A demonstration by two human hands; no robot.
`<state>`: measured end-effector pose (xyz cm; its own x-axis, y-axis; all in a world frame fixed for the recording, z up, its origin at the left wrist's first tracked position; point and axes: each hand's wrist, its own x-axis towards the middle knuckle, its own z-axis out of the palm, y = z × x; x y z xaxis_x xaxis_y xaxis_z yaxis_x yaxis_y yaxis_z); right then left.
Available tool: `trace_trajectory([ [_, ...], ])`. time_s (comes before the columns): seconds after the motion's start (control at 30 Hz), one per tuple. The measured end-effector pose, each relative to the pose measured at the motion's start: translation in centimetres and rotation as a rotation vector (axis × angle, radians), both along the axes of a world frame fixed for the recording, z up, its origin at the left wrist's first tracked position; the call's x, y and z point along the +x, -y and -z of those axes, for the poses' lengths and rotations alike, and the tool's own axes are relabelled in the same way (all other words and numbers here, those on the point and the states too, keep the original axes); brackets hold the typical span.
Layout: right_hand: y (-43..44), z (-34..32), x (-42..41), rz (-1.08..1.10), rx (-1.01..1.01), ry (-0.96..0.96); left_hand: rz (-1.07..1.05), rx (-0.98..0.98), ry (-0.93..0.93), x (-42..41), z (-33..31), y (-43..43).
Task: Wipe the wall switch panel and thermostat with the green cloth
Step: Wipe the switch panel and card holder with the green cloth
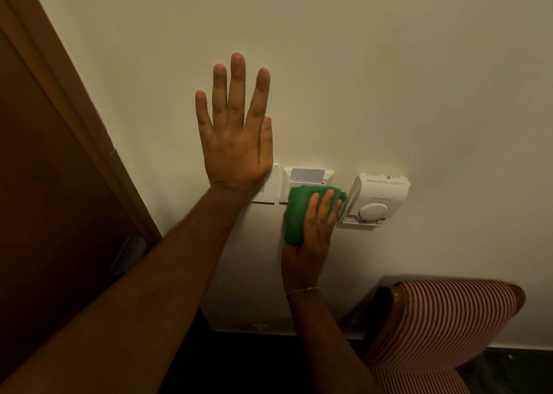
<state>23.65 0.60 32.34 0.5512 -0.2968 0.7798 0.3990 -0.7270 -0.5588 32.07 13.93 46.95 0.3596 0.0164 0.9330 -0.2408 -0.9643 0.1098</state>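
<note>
Wiping hand: right hand (314, 229) is gripping a bunched green cloth (302, 211), fingers curling over its front and pressing it against the wall.
Cloth position: green cloth is covering the lower part of the card holder (308, 178) and is reaching right until it is touching the left edge of the thermostat (377, 199).
Bracing hand: left hand (236, 133) is lying flat against the wall (389, 79), fingers spread and pointing up, holding nothing; its heel is overlapping the switch plate (267, 190).
Holder and contents: card holder is a slotted wall pocket, and one pale card (307, 173) is standing upright in it, its top edge showing above the cloth.
Panel units: two white plates are sitting side by side, switch plate on the left and card holder on the right, nearly touching.
Thermostat: one white box is sitting just right of the panel, with a round dial (372, 211) low on its face and vent slots along its top.
Wrist: a thin thread band (302, 290) is circling the right wrist.
Chair: one chair (443, 319) with red and white striped fabric and a wooden frame is standing below the thermostat, close to the wall.
Door: one brown wooden door (39, 184) is filling the left side, and its frame is running diagonally past the left forearm.
Count: two hands, one cloth, one card, one thermostat, one chair.
</note>
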Motion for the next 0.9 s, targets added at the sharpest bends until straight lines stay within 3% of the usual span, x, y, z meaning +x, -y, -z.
trace_trajectory([
  [0.23, -2.9, -2.0, 1.0, -0.047, -0.274, 0.049, 0.055, 0.006, 0.027, 0.6, 0.4, -0.4],
  [0.43, 0.3, -1.6, 1.5, -0.020, -0.411, 0.095, 0.057, 0.003, 0.033, 0.6, 0.4, -0.3],
  [0.7, 3.1, -0.4, 1.3, 0.028, -0.136, 0.063, 0.017, 0.018, 0.010, 0.0, 0.2, -0.1],
  [0.9, 3.4, 0.8, 1.3, -0.023, -0.215, 0.048, 0.020, 0.005, 0.004, -0.1, 0.1, -0.1],
])
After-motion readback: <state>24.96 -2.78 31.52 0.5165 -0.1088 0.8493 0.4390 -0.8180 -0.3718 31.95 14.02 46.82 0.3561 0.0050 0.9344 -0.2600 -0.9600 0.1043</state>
